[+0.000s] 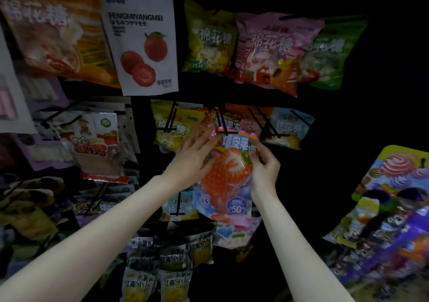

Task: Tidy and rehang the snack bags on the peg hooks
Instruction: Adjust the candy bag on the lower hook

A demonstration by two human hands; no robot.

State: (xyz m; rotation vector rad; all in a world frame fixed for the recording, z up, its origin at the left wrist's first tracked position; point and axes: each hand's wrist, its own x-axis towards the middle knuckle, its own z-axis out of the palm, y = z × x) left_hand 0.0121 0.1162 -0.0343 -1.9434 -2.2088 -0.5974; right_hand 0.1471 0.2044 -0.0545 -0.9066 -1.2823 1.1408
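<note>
While held up in the middle of the rack, strawberry bag (228,169) showed glossy and crinkled: big red strawberry, pink scalloped top, blue cartoon figure and round "50" badge low down. Top edge sat at black peg (220,119), whether threaded on it, hard to tell. Left hand (192,156) lay flat on bag's left side, fingers straight and spread. Right hand (264,162) pinched bag's right edge, fingers curled. Behind it hung yellow bag (170,125) and blue bag (289,126); above left, white bag (141,41) with red fruit.
</note>
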